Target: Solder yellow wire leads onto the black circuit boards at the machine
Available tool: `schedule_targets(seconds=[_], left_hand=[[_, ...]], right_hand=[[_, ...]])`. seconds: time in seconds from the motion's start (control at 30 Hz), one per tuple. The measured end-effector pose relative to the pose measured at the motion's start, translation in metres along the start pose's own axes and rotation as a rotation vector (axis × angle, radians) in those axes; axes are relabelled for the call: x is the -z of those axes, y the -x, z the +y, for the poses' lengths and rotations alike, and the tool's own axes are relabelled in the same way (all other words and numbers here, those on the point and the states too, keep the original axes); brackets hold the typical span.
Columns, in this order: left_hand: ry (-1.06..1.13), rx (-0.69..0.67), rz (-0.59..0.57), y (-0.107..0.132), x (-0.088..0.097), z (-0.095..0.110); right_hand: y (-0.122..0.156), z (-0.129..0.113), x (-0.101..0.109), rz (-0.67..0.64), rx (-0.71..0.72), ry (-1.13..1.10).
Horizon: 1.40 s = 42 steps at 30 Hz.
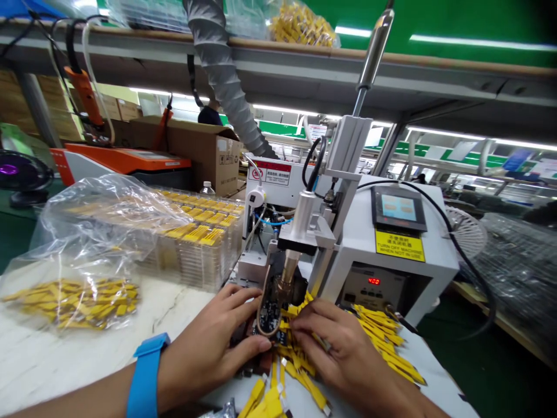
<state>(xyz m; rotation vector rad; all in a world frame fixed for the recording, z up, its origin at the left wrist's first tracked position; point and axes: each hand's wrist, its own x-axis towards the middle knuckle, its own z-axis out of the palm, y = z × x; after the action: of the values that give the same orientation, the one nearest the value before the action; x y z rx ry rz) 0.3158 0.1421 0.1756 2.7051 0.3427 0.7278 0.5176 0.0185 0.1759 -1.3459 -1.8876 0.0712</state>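
A soldering machine's head (286, 278) points down onto a black circuit board (268, 316) in front of me. My left hand (226, 337), with a blue band (148, 371) at its wrist, lies along the board's left side. Its fingers are stretched out and its thumb is apart, touching the front edge. To the right of the board, my right hand (333, 342) pinches a short yellow flat cable (300, 307); its fingertips partly cover the cable. More yellow cables (307, 383) with silver ends lie below and between my hands.
Yellow cables (387, 342) are heaped on the right. Stacked clear trays (195, 255) of yellow pieces and a plastic bag (82, 290) stand left. Behind are the machine's control box (400, 232), a cardboard box (213, 157), a grey duct hose (221, 69) and a shelf (282, 58).
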Motion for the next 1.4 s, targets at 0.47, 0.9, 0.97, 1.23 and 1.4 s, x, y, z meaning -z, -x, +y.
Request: schedule_targets(seconds=[0.47,0.9,0.97,1.23,1.4], left_hand=[[-0.029,-0.026,0.045,0.0005,-0.001,-0.0025],[-0.033,0.001,0.026,0.0019,-0.0012,-0.0023],[-0.038,0.007,0.03,0.002,-0.0013,-0.0023],[-0.024,0.015,0.031,0.0017,-0.0005,-0.0023],[-0.035,0.025,0.03,0.0032,-0.0016,-0.0023]], right_hand=[[0.0009,0.0011,-0.0009,-0.02,0.014,0.015],[0.0028,0.0041,-0.0031,-0.019,0.008,0.042],[0.0033,0.0034,-0.0027,-0.023,0.007,0.046],[0.0022,0.0008,-0.0029,-0.016,0.002,0.028],[0.0009,0.0014,-0.0025,-0.024,-0.001,0.019]])
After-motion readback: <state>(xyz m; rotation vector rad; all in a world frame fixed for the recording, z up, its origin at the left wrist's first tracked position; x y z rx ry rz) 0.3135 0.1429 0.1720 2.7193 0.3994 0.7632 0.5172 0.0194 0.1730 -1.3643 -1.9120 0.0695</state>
